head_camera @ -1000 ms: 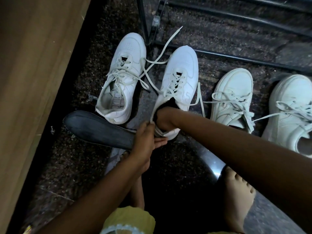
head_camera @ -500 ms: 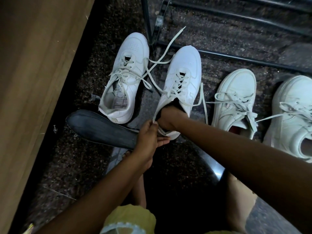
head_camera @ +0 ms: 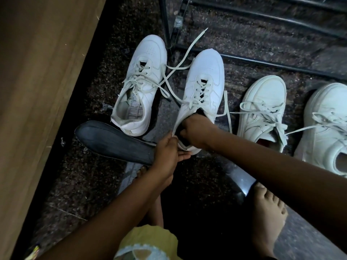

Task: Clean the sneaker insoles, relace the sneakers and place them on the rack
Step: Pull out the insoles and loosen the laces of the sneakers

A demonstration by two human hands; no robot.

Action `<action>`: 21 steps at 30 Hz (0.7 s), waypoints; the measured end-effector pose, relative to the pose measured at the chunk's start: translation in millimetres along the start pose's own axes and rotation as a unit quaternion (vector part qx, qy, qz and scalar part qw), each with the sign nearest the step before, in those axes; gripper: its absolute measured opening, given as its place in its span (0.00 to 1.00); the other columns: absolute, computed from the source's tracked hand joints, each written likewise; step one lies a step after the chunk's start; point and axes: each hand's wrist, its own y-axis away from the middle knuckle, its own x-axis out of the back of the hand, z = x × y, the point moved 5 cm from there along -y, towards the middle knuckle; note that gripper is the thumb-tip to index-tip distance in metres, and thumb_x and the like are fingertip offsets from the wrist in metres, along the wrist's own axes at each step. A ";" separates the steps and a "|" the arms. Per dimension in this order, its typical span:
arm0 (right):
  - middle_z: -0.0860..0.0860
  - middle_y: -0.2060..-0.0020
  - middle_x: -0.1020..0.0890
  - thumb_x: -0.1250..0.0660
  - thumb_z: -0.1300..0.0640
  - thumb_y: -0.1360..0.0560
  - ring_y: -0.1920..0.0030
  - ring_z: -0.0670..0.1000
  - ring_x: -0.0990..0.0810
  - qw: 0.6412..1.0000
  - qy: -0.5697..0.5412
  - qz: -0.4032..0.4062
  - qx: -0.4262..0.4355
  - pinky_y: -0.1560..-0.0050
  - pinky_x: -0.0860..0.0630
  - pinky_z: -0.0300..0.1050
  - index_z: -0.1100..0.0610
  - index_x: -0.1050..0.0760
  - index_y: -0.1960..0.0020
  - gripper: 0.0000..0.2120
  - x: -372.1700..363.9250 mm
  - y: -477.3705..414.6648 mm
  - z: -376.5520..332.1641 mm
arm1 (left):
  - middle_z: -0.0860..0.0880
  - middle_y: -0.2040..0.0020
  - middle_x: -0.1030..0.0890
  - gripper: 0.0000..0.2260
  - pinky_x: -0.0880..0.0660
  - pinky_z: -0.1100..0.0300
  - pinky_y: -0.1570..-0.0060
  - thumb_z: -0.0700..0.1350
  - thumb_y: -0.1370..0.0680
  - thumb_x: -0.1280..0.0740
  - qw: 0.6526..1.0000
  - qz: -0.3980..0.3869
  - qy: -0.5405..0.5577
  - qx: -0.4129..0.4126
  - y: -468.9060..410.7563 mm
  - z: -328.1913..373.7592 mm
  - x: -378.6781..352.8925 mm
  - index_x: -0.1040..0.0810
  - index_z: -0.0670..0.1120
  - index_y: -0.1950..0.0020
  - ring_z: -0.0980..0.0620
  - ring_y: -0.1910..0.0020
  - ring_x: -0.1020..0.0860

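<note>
While the held sneaker [head_camera: 202, 77] points toe-away from me, my left grip [head_camera: 169, 151] pinches its heel, thumb on the rim, fingers under. My right grip [head_camera: 195, 128] is pushed into its opening. The fingers are hidden, so I cannot tell if they are spread or pinching. Loose laces [head_camera: 228, 109] trail off both sides. A dark insole [head_camera: 112, 145] lies flat on the floor [head_camera: 84, 175] just left, one end behind my left grip. A second sneaker [head_camera: 139, 87] sits beyond the insole, another pair [head_camera: 262, 109] is at the right, and rack bars [head_camera: 262, 61] run behind.

wooden panel [head_camera: 37, 91]: left | speckled floor [head_camera: 84, 184] | bare foot [head_camera: 268, 212]: right | yellow cloth [head_camera: 148, 239]: bottom
</note>
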 end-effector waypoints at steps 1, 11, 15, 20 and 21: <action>0.60 0.46 0.21 0.43 0.56 0.20 0.42 0.58 0.25 1.000 -0.002 -0.014 0.003 0.50 0.34 0.44 0.63 0.23 0.43 0.15 4.2 1.1 1.2 | 0.39 0.50 0.22 0.16 0.20 0.61 0.68 0.39 0.17 0.49 1.000 0.002 -0.007 -0.004 -0.1 0.1 0.3 0.31 0.38 0.32 0.47 0.63 0.21; 0.58 0.53 0.23 0.39 0.55 0.22 0.57 0.54 0.28 0.994 0.096 -0.012 0.055 0.58 0.33 0.43 0.61 0.23 0.47 0.12 44.1 13.6 -5.2 | 0.39 0.54 0.21 0.14 0.21 0.62 0.68 0.38 0.18 0.50 0.999 -0.002 -0.040 -0.036 -0.4 1.0 -0.2 0.27 0.41 0.38 0.45 0.64 0.22; 0.55 0.48 0.20 0.42 0.60 0.22 0.46 0.56 0.21 0.976 0.199 -0.019 0.089 0.56 0.29 0.46 0.62 0.23 0.44 0.12 15.0 5.6 -16.1 | 0.41 0.55 0.21 0.12 0.21 0.61 0.67 0.39 0.17 0.49 0.999 -0.006 -0.035 -0.037 -1.6 0.7 -0.2 0.27 0.45 0.43 0.44 0.63 0.22; 0.52 0.51 0.19 0.42 0.55 0.23 0.53 0.52 0.23 0.954 0.212 -0.086 0.193 0.56 0.32 0.43 0.59 0.21 0.49 0.13 0.0 -6.0 -13.9 | 0.40 0.51 0.21 0.14 0.21 0.63 0.68 0.39 0.17 0.50 0.998 -0.016 -0.043 -0.033 -2.8 -0.6 0.0 0.27 0.43 0.38 0.49 0.67 0.21; 0.53 0.52 0.19 0.42 0.55 0.22 0.56 0.51 0.25 0.949 0.213 -0.108 0.206 0.57 0.34 0.42 0.60 0.21 0.50 0.13 -1.0 -6.9 -14.3 | 0.40 0.51 0.21 0.15 0.21 0.63 0.67 0.39 0.17 0.50 0.998 -0.019 -0.044 -0.032 -2.7 -0.2 -0.1 0.28 0.43 0.36 0.51 0.69 0.21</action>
